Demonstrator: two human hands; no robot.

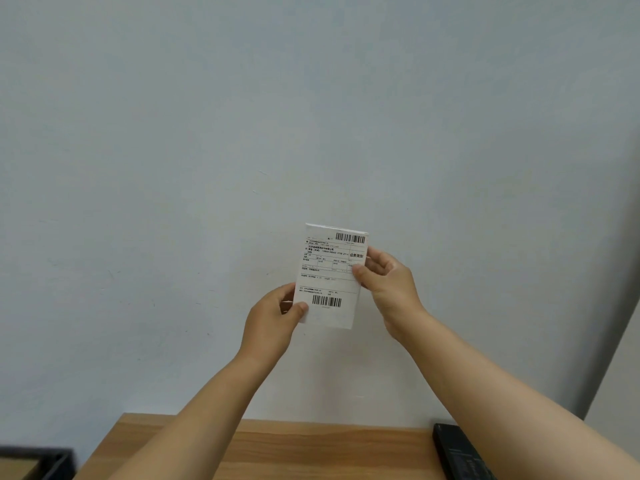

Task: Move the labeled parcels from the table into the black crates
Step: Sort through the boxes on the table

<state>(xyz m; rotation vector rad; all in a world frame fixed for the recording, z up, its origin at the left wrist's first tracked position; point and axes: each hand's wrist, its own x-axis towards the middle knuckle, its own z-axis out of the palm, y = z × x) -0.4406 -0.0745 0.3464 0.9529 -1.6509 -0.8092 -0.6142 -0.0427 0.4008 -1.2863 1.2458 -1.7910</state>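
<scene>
White parcel (329, 277), label facing me, held upright in the air well above the wooden table (277, 452) and in front of the pale wall (311, 98). From my remote seat I take the parcel as the reference for every position below.

Left hand (273, 317): at the parcel's lower left corner, thumb on the label face, fingers (286, 299) curled behind the edge, pinching it. Right hand (388, 278): at the parcel's right edge, above its middle, thumb on the front and fingers curled round the side, likewise closed on it.

Black crate (38, 462): far below and to the left of the parcel, only a corner in view. A dark flat object (460, 455) lies on the table below and to the right of the parcel; I cannot identify it.

Risks, as I judge them: both grips are light edge pinches, so releasing one hand during the swing toward the crate could let the parcel pivot or slip. The crate is almost out of view, so a drop aimed blind may strike its rim or land on the table.
</scene>
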